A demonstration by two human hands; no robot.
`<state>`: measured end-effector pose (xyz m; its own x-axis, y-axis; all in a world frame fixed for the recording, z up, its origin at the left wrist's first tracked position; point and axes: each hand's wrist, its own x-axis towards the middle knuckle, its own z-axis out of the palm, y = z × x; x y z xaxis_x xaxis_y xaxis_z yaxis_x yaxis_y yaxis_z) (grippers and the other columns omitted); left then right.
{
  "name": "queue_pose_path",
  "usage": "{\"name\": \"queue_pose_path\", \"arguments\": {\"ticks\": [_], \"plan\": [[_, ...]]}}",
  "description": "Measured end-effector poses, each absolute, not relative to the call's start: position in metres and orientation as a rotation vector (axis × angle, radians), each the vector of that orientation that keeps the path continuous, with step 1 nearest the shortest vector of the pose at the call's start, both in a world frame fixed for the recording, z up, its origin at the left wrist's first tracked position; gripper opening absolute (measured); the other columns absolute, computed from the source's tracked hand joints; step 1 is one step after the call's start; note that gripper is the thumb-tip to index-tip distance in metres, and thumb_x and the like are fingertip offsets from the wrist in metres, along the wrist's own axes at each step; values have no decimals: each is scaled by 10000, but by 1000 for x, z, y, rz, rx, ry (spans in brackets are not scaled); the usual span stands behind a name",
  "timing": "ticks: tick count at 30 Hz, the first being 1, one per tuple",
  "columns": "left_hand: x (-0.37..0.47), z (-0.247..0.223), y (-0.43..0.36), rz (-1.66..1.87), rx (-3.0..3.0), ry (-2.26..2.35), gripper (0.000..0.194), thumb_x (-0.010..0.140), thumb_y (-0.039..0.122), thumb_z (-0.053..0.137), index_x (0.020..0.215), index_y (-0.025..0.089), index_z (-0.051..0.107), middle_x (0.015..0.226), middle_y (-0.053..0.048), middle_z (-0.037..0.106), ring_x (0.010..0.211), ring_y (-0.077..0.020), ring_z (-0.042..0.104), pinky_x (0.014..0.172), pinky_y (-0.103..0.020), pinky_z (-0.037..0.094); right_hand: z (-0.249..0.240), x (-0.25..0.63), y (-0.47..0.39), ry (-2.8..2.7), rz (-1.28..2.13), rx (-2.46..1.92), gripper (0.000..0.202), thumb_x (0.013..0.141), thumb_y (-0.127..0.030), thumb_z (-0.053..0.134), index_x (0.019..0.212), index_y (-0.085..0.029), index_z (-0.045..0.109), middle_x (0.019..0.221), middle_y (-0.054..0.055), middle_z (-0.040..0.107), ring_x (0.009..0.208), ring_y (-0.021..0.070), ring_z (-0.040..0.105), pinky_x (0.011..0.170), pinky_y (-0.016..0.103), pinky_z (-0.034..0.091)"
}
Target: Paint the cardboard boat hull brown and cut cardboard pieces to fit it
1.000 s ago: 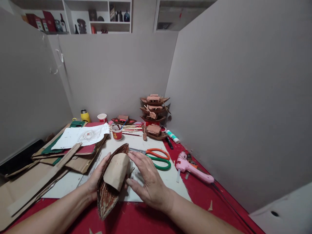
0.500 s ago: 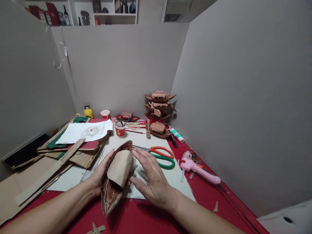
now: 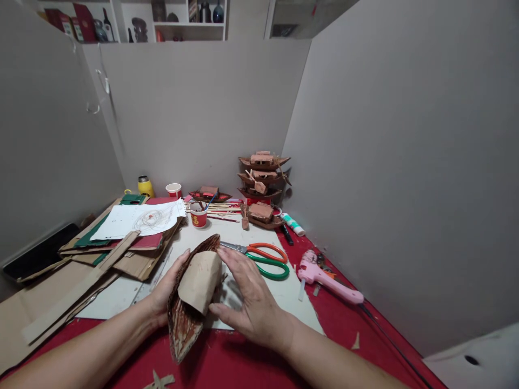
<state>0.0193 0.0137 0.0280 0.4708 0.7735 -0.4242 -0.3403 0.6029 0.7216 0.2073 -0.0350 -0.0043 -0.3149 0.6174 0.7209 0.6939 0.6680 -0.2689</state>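
I see from afar the left hand (image 3: 162,296) grasping the cardboard model boat (image 3: 183,330), near left of the scissors (image 3: 247,250), the right hand (image 3: 255,305) spread loosely by its curved roof (image 3: 199,281), whether touching I cannot tell

The model boat (image 3: 184,329) hides most fingers of the left grip (image 3: 164,294), the scissors (image 3: 240,248) have covered tips, and the bottom edge crops a cardboard scrap (image 3: 160,381).
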Motion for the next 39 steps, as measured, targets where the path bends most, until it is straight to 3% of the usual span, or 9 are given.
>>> {"name": "queue_pose_path", "arguments": {"ticks": [9,13,23,30,39], "plan": [[22,33,9,768,630,852,440,950,419,505,1214,105,661,915,-83,799,817,-217,741,724,-261,546,-4,202,-38,-2024,-48,-1017,930,839,-623,586,1530,-182,148,1466,196,421,1353,338,402,1079,531,379],[23,33,8,756,641,829,439,946,412,516,1239,114,650,915,-75,801,874,-231,743,812,-280,542,-5,202,-38,-2027,-67,-1007,943,837,-644,574,1533,-181,138,1468,204,421,1357,338,400,1082,535,371],[25,32,7,814,683,828,394,970,322,492,1301,145,609,1251,-70,702,1212,-212,609,1050,-270,420,-6,203,-38,-2055,-56,-1046,991,803,-680,590,1534,-183,142,1478,210,420,1356,352,403,1075,555,364],[23,23,10,813,706,766,451,926,410,553,1295,157,616,1280,-69,685,1245,-247,580,1106,-324,367,-5,203,-39,-2079,2,-1026,1046,756,-667,655,1531,-206,125,1466,190,435,1332,349,420,1070,538,355],[24,24,8,828,713,781,412,936,384,543,1267,157,637,1256,-66,699,1230,-249,591,1073,-324,405,-4,202,-41,-2102,11,-1043,1089,727,-605,712,1536,-203,105,1468,200,426,1321,355,427,1059,525,365]]}}
